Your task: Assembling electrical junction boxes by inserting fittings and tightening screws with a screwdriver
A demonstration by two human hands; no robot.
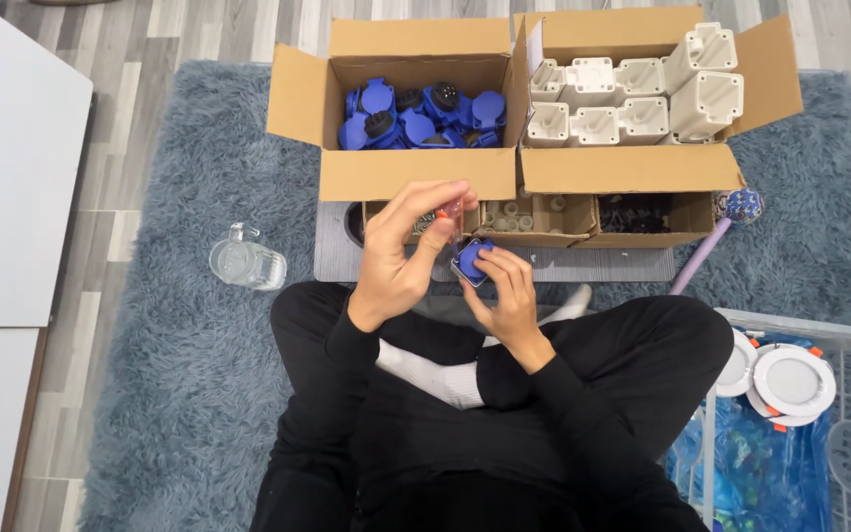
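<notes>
My right hand (507, 296) holds a small blue plastic socket part (472, 262) above my crossed legs, fingers wrapped around it. My left hand (401, 254) is raised just beside it and pinches the orange handle of a small screwdriver (452, 213), whose tip points down at the blue part. Both hands hover in front of a low cardboard tray (536, 224) with small compartments of screws and little parts.
An open cardboard box (408, 172) holds several blue socket parts; a second box (632, 167) holds white plastic housings. A glass jug (246, 264) lies on the grey rug at left. A wire basket (819, 340) with round white lamps stands at right, and a purple stick (699, 256) lies nearby.
</notes>
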